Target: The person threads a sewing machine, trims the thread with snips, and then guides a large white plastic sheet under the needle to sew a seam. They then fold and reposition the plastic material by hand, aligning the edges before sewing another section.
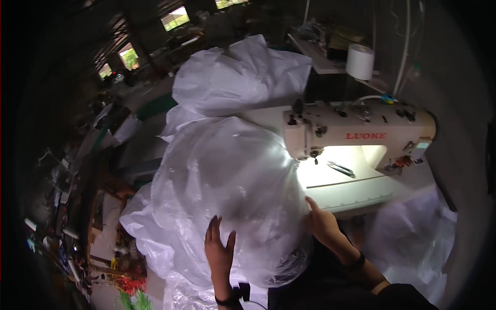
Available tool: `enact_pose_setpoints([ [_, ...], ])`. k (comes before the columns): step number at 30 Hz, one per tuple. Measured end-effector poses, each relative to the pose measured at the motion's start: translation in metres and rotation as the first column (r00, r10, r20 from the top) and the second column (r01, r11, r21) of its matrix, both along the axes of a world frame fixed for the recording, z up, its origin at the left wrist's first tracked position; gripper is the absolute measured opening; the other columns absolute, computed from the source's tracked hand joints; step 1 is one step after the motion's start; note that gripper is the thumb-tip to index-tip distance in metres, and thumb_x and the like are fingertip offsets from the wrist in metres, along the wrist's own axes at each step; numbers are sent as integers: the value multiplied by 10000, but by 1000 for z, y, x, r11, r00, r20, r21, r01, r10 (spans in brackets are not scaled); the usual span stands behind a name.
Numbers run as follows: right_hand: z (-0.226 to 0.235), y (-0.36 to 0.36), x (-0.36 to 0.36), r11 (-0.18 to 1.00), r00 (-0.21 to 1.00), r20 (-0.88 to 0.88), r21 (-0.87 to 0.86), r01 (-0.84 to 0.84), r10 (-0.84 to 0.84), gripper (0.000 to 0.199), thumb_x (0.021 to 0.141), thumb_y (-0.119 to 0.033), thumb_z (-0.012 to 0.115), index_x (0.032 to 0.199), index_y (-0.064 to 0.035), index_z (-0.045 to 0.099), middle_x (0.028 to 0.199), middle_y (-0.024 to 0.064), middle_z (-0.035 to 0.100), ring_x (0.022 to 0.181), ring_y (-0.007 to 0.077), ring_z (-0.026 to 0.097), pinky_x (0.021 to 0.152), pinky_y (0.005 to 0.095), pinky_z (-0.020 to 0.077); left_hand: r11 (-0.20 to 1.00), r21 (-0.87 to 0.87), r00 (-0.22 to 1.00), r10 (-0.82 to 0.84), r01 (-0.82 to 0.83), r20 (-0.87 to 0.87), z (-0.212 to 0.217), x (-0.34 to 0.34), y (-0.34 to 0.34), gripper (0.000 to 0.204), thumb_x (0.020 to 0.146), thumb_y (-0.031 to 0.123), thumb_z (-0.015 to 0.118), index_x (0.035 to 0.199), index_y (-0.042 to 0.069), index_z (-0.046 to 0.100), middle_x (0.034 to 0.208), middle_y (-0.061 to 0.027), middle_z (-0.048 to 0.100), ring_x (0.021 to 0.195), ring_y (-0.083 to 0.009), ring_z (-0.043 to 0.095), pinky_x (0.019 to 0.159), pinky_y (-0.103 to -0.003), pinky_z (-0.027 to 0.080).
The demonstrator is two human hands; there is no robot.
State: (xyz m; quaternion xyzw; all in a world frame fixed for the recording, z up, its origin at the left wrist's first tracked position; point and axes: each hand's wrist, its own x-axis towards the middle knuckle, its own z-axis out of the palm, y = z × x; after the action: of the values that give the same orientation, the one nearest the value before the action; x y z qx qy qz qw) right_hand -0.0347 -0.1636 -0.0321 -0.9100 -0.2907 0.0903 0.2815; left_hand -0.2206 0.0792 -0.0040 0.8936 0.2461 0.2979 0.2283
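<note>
At the far left the room is dark and blurred, a crowded workshop floor with a wooden frame and, low down, red strands beside green strands. Toward the top, small bright windows show greenery outside. A big, crumpled white sheet, translucent and shiny in places, fills the middle, draped over the worktop and running up to the sewing machine; another white bundle is heaped behind it. The left hand is at the sheet's near part, fingers released and a little spread; whether they press on it I cannot tell. The right hand is at the sheet's right edge, just below the needle end; whether its fingers pinch the sheet is unclear. The machine's lamp lights the worktop brightly, where a pair of snips lies under the arm. A white thread cone stands behind, and more white sheeting hangs at the lower right. As for writing, red capital lettering runs along the machine's pale arm, a small lit display sits at its right end, and faint ruler marks line the worktop's front edge.
</note>
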Motion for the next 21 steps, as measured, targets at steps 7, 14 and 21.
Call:
enact_pose_setpoints([
  [7, -66, -34, -55, 767, 425, -884, 407, 496, 194, 519, 903, -83, 511, 1404, -16, 396, 1277, 103, 555, 1122, 206, 598, 788, 326, 555, 977, 162, 922, 185, -137, -339, -57, 53, 93, 679, 905, 506, 611, 1427, 99, 465, 1521, -179, 384, 1401, -374, 358, 1072, -693, 253],
  [14, -64, -12, -59, 834, 211, -818, 552, 22, 536, 284, 896, -137, 638, 1127, 28, 624, 940, 77, 661, 816, 170, 647, 698, 295, 541, 946, 310, 885, 219, -89, -412, -67, 79, 143, 719, 903, 578, 557, 1472, 159, 425, 1556, -150, 346, 1430, -371, 309, 1025, -780, 200],
  [21, -70, -94, -48, 971, 209, -962, 206, 122, 177, 361, 932, -240, 681, 1187, 5, 608, 982, 44, 664, 860, 124, 624, 712, 263, 510, 962, 271, 882, 110, 21, -458, -66, 94, 242, 678, 919, 534, 542, 1472, 170, 398, 1577, -105, 307, 1432, -346, 314, 1105, -595, 303],
])
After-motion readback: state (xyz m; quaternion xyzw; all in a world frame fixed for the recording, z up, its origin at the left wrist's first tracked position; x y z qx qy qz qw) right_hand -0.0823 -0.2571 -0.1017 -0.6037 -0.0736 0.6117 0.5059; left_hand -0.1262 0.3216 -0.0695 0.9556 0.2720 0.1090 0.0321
